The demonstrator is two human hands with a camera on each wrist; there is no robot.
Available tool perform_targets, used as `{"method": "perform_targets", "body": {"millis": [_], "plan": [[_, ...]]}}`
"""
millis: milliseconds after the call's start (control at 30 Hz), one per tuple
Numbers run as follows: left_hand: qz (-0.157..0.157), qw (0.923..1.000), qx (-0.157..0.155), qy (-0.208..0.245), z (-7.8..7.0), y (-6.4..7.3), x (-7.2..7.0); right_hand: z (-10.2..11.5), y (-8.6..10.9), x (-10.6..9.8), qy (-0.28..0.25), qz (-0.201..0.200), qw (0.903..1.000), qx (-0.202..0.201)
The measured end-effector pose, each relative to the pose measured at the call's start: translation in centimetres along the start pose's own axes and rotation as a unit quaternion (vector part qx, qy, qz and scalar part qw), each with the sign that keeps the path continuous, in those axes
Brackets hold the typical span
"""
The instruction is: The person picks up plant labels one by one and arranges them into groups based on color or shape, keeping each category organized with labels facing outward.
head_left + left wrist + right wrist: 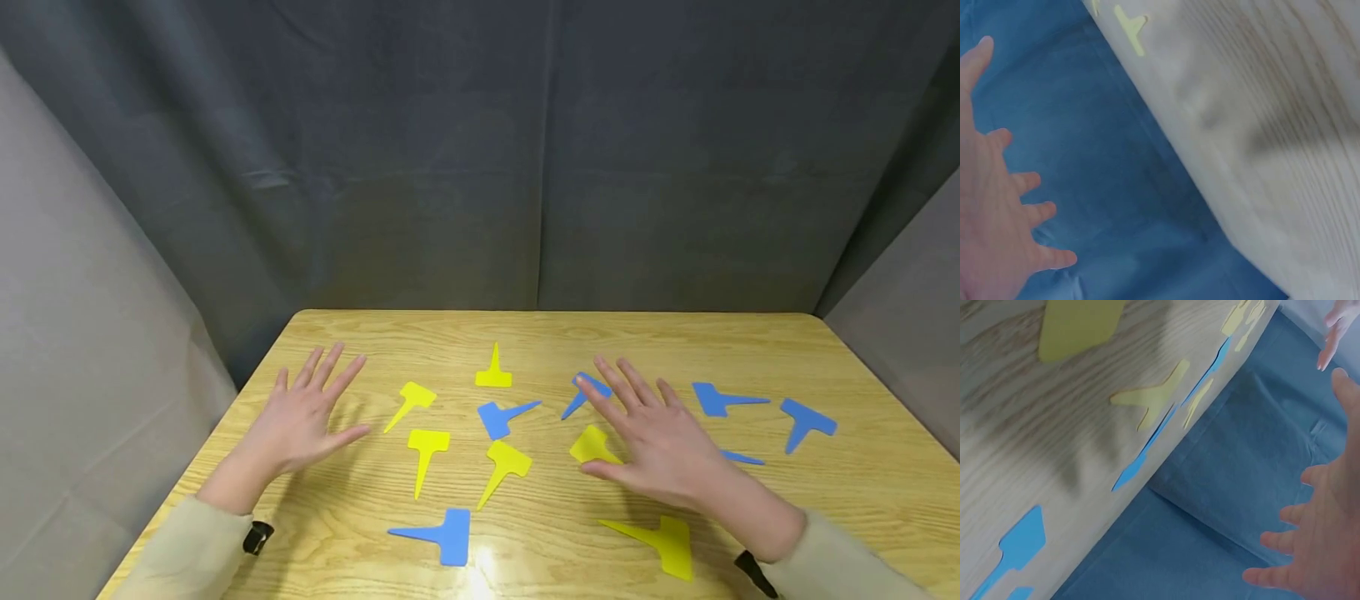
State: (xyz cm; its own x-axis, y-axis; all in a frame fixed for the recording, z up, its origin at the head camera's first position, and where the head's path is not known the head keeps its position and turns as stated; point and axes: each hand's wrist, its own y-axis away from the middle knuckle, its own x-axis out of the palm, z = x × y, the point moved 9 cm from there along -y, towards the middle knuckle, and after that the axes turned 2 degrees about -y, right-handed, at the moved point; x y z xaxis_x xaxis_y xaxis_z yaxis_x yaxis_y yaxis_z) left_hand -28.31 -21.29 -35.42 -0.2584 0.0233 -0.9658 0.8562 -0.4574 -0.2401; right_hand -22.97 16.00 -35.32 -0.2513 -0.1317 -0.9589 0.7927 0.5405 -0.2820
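Note:
My left hand (pixel 300 425) hovers over the table's left side with fingers spread, holding nothing; in the left wrist view the same hand (pixel 991 212) has straight fingers. My right hand (pixel 660 442) is spread above the right half, also holding nothing, and covers part of a yellow T-shaped plant label (pixel 592 444) and a blue label (pixel 588 392). Nearest the left hand lies a yellow label (pixel 412 398). More yellow labels (pixel 429 450) and blue labels (pixel 453 537) lie flat and scattered between the hands. Below the right hand is another yellow label (pixel 671 546).
Farther right lie blue labels (pixel 806 421), one partly hidden by the right hand. The wooden table (pixel 862 517) has rounded far corners. Behind it hangs a dark curtain (pixel 420 167), with pale cloth (pixel 90 333) on the left side.

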Motion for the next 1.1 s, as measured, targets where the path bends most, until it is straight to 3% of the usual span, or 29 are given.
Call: {"method": "perform_targets", "body": {"millis": [333,567,733,1100], "plan": [[0.055,0.9956,0.022,0.073,-0.8,-3.3,3.5,0.8,-0.3,1.2,-0.016,0.025,0.9996,0.004],[0.085,0.993,0.024,0.078,-0.5,-5.4,6.3,1.0,-0.1,1.7,-0.019,0.027,0.9995,0.001],[0.119,0.9874,0.048,0.092,-1.2,-6.3,8.1,1.0,0.3,1.9,-0.022,0.03,0.9993,-0.005],[0.168,0.9781,0.07,0.1,-3.0,-7.3,9.0,0.2,1.6,2.0,-0.037,0.025,0.999,-0.003]]}}
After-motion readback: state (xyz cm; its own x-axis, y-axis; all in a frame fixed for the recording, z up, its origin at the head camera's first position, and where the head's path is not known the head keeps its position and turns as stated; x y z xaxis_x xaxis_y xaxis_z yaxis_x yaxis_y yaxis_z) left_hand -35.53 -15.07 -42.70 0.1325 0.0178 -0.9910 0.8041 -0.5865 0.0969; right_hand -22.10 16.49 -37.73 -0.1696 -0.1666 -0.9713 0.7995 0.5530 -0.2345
